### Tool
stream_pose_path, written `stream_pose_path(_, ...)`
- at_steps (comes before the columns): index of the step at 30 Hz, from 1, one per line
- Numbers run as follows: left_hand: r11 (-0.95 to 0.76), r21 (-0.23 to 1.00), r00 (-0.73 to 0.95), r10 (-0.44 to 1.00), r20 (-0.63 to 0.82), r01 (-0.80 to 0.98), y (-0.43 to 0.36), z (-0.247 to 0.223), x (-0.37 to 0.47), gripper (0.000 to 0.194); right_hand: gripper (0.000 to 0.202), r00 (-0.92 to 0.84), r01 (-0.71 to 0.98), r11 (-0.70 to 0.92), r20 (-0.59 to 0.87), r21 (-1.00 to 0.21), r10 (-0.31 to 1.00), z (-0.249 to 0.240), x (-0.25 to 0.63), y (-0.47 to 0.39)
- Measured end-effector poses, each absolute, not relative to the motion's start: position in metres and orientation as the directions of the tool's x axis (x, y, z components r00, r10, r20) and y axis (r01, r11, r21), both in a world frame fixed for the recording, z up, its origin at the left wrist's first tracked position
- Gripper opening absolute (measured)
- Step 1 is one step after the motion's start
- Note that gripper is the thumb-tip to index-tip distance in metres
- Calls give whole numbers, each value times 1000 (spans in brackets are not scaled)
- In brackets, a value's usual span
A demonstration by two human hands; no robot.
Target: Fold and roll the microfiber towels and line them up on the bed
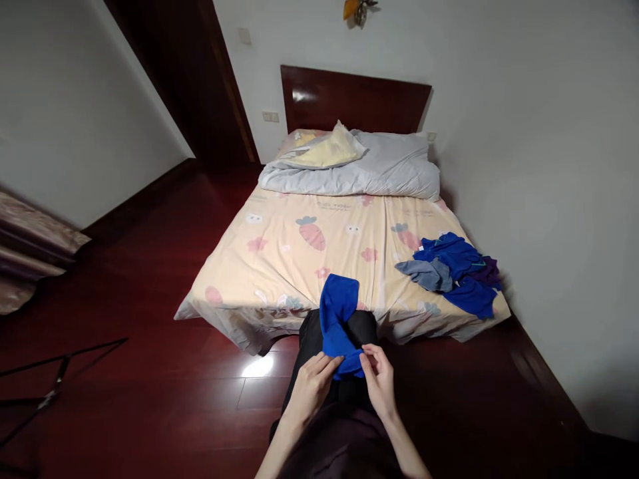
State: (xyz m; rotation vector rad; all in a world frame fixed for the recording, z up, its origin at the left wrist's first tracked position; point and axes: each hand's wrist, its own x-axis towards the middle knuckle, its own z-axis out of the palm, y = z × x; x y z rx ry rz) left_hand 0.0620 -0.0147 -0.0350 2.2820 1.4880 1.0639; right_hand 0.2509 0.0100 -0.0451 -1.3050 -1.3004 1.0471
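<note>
ngl, from over here the left hand (313, 380) and right hand (380, 382) both have fingers pinched on the near end of that blue cloth (337, 305) lying over the dark trousers (364, 326), so one loosened grip could probably undo the bunched edge or drop it on the floor (150, 279).

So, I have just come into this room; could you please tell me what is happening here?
A person's left hand and right hand grip the near end of a blue cloth, which is laid over the legs in dark trousers. I cannot tell whether its far end touches the bed. A crumpled pile of blue, grey and purple fabric lies at the bed's near right corner.
</note>
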Motion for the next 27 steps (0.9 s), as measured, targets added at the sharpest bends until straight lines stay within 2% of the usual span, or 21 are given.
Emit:
stream_pose_path(3, -472, 491, 175, 827, 534, 732, -13, -22, 58, 38, 47, -97, 100, 34, 25, -994, 995, -29, 257, 11)
stream_pose_path(7, -480, 415, 144, 770, 622, 773, -12, 6, 43, 34, 57, -407, 155, 210, 131, -965, 904, -10, 247, 17)
stream_pose_path(8, -479, 385, 147, 755, 638, 789, -14, 12, 38, 33, 52, -473, 191, 252, 136, -949, 870, -7, 245, 19)
stream_pose_path(11, -479, 302, 155, 703, 694, 824, -29, 32, 17, 31, 18, -595, 275, 312, 94, -909, 798, 4, 244, 27)
stream_pose_path(13, -472, 267, 152, 678, 720, 840, -40, 46, 2, 32, 9, -617, 317, 332, 72, -888, 784, 10, 248, 31)
stream_pose_path(16, -448, 242, 119, 638, 761, 861, -47, 68, -20, 34, 8, -612, 406, 365, 47, -838, 789, 17, 258, 34)
stream_pose_path(18, -410, 220, 55, 562, 825, 885, -42, 84, -32, 31, 6, -622, 459, 381, 15, -803, 783, 18, 266, 34)
stream_pose_path(20, -316, 198, -36, 453, 891, 928, -33, 99, -43, 27, 9, -614, 514, 367, -34, -775, 788, 16, 278, 35)
stream_pose_path(23, -105, 245, -203, 306, 930, 964, -19, 114, -65, 26, 18, -570, 600, 294, -139, -744, 810, 9, 304, 37)
stream_pose_path(25, 0, 289, -276, 295, 915, 957, -13, 115, -83, 23, 20, -547, 634, 243, -203, -734, 812, 2, 325, 38)
stream_pose_path(27, 55, 294, -295, 343, 892, 954, -7, 110, -103, 20, 24, -525, 663, 215, -241, -717, 816, -4, 346, 38)
